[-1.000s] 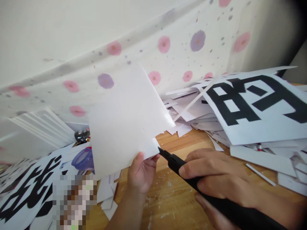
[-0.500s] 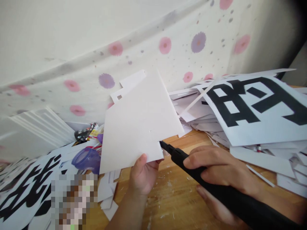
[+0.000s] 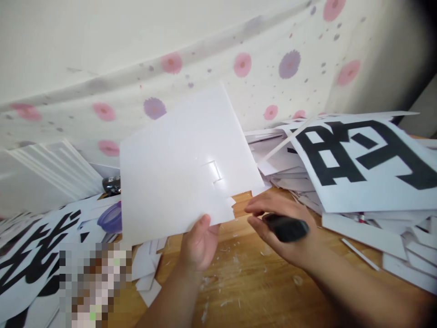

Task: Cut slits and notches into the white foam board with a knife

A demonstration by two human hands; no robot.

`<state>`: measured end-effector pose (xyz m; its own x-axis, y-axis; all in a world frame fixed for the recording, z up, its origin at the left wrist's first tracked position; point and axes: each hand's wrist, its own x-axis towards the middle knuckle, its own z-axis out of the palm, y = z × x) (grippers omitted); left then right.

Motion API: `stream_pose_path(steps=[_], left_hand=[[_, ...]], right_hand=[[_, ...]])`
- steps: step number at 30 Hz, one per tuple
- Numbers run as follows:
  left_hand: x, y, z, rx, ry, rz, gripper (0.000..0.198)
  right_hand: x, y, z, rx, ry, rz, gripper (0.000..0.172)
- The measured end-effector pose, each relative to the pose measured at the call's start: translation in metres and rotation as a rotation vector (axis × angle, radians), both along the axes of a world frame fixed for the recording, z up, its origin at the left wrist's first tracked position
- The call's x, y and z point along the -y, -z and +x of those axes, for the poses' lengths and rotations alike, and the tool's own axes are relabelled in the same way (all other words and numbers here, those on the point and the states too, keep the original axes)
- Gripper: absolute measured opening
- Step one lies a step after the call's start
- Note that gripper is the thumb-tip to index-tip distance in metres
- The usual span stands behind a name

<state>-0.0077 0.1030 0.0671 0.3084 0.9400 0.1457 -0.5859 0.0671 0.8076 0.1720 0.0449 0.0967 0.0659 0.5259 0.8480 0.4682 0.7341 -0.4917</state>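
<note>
Head view: the left hand [image 3: 200,246] grips the lower edge of a flat white rectangular board [image 3: 164,182], thumb on the near face. The board leans up beyond that hand, its notched edge lying between the two hands. The right hand [image 3: 302,250], just right of the notch, is curled around a black elongated handheld tool [image 3: 288,228], whose tip is hidden. Thin white offcuts [image 3: 145,266] lie left of the left hand; right of the right hand, a white sheet bearing a bold black character [image 3: 362,193] covers scraps.
</note>
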Motion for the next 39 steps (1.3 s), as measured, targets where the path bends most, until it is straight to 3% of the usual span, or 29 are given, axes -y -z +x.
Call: stream_pose_path(steps=[5, 12, 18, 23, 30, 34, 39], left_hand=[[0.008, 0.0, 0.005, 0.003, 0.095, 0.048, 0.046], [0.006, 0.005, 0.004, -0.039, 0.134, 0.075, 0.048], [0.006, 0.008, 0.002, -0.077, 0.238, 0.064, 0.034], [0.009, 0.009, 0.002, -0.097, 0.19, 0.085, 0.021], [0.006, 0.008, 0.004, -0.08, 0.157, 0.065, 0.022], [0.005, 0.008, 0.003, -0.04, 0.135, 0.072, 0.02], [0.006, 0.006, 0.003, -0.027, 0.155, 0.042, 0.024]], right_hand=[[-0.003, 0.013, -0.01, -0.212, -0.109, -0.193, 0.011], [-0.003, 0.012, -0.013, -0.311, -0.1, -0.416, 0.009], [-0.002, 0.011, -0.015, -0.328, -0.129, -0.423, 0.013], [-0.002, 0.013, -0.015, -0.255, -0.092, -0.403, 0.019], [-0.005, 0.014, -0.014, -0.069, 0.202, -0.115, 0.012], [-0.009, 0.015, -0.008, -0.008, 0.296, -0.07, 0.013], [-0.007, 0.014, -0.008, 0.005, 0.137, -0.113, 0.02]])
